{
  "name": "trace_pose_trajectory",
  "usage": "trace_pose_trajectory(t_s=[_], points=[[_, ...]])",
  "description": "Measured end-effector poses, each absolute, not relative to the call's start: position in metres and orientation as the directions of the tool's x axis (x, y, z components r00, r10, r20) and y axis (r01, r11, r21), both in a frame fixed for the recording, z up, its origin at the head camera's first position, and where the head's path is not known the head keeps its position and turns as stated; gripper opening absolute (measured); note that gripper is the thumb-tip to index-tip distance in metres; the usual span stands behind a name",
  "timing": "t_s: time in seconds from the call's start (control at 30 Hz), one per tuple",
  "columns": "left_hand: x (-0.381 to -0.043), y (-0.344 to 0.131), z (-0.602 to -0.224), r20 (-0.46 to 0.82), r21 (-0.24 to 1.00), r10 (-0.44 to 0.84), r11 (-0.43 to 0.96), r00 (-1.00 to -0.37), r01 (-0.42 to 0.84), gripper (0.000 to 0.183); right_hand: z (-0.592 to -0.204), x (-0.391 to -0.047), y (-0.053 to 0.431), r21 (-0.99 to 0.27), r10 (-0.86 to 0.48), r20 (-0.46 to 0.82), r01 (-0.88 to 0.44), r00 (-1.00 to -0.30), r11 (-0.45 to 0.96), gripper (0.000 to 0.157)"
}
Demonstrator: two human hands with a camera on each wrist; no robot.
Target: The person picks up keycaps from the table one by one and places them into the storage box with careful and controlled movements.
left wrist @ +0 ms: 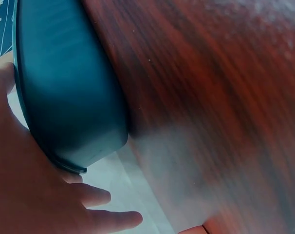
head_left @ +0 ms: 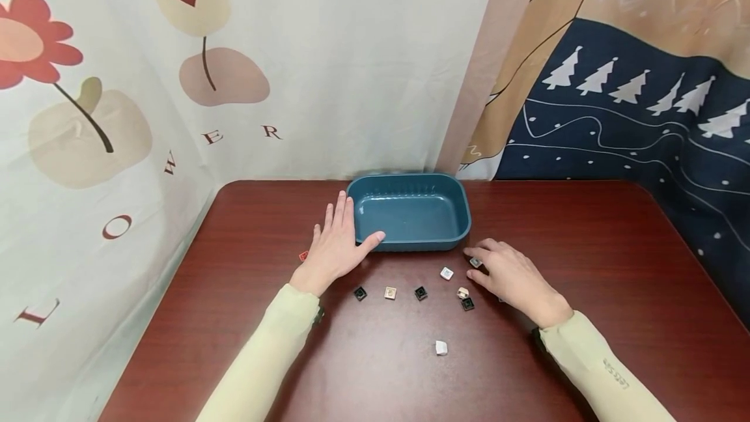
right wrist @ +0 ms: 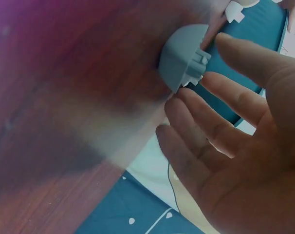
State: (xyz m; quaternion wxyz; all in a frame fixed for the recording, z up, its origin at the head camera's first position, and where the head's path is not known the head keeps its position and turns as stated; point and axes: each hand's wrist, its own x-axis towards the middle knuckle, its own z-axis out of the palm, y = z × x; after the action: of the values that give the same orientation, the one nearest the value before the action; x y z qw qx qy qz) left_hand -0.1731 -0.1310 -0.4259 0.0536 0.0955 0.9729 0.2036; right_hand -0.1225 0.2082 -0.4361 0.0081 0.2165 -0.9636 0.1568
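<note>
A blue plastic basin (head_left: 410, 245) stands near the back edge of the table. My left hand (head_left: 335, 247) rests on its left rim, thumb along the front side and fingers extended; the basin's outer wall (left wrist: 69, 83) fills much of the left wrist view. To the right of the basin's front corner, my right hand (head_left: 512, 277) reaches around a grey keycap (head_left: 475, 262). In the right wrist view this grey keycap (right wrist: 184, 58) lies with its stem showing. Fingertips are close beside it, and the thumb (right wrist: 228, 44) is apart from it.
Several loose keycaps lie before the basin: white (head_left: 447, 273), black (head_left: 420, 293), beige (head_left: 390, 292), another black one (head_left: 360, 293), and a beige one (head_left: 463, 292) against a black one (head_left: 467, 304). A white keycap (head_left: 441, 348) lies nearer; a red one (head_left: 303, 255) is beside my left hand.
</note>
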Motion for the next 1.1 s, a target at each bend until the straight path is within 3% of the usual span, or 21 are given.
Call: trace_pose_trajectory(t_s=[0.43, 0.73, 0.93, 1.1], points=[[-0.172, -0.128, -0.425, -0.055, 0.409, 0.216, 0.895, -0.975, 0.175, 0.110, -0.443, -0.121, 0.214, -0.308, -0.472, 0.206, -0.515, -0.857, 0.800, 0.020], [-0.173, -0.128, -0.427, -0.037, 0.382, 0.217, 0.905, -0.976, 0.187, 0.111, -0.423, -0.121, 0.218, -0.348, -0.361, 0.264, -0.437, -0.895, 0.830, 0.018], [-0.173, -0.129, -0.428, -0.026, 0.382, 0.214, 0.905, -0.976, 0.189, 0.110, -0.410, -0.124, 0.213, -0.360, -0.289, 0.433, -0.457, -0.854, 0.813, 0.019], [-0.173, -0.130, -0.428, -0.044, 0.383, 0.212, 0.906, -0.976, 0.180, 0.110, -0.405, -0.127, 0.204, -0.383, -0.238, 0.502, -0.460, -0.831, 0.801, 0.020]])
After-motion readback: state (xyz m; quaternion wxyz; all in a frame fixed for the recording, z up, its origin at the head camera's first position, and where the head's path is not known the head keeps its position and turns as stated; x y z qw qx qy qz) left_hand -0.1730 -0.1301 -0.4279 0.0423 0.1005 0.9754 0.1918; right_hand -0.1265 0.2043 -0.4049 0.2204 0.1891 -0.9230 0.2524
